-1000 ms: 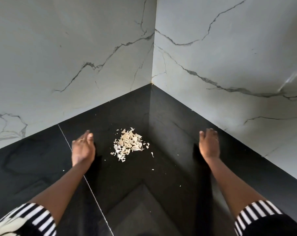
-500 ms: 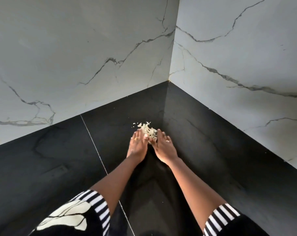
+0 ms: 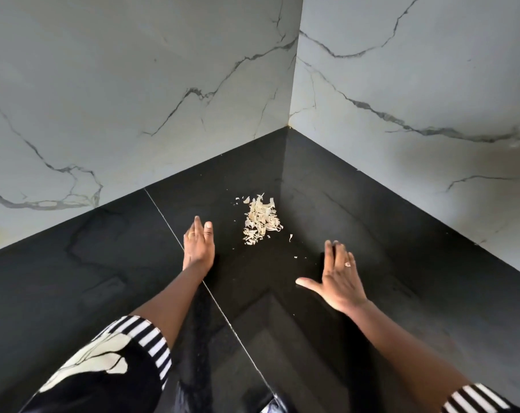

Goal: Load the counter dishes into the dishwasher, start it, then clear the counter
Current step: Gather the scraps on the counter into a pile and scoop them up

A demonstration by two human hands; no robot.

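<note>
**Two open hands flank one heap of scraps in the desk's corner**

Head view. There is one heap of peelings (image 3: 261,222), pale and papery, on the black glossy desk (image 3: 104,278). A few loose flakes (image 3: 290,237) lie just beside it, toward the person. Two marble wall panels (image 3: 133,84) meet in one corner behind the heap. One thin seam (image 3: 163,210) runs across the desk from the left panel toward the person. There are two hands, two striped sleeves (image 3: 145,344) and two rings (image 3: 347,264), one on each hand.

The left hand (image 3: 198,245) is turned edge-on by the seam, left of the heap and apart from it. Its fingers are straight and together, pointing at the wall, with the thumb on top. Its grip is open and holds nothing. The right hand (image 3: 339,275) shows its back, with the fingers straight and the thumb spread wide to the left. Its grip is also open and empty. It lies nearer the person than the heap and to the right of it. I cannot tell whether either hand touches the desk.

The heap sits well out from both walls. Bare desk lies between the hands and on either side of them.
</note>
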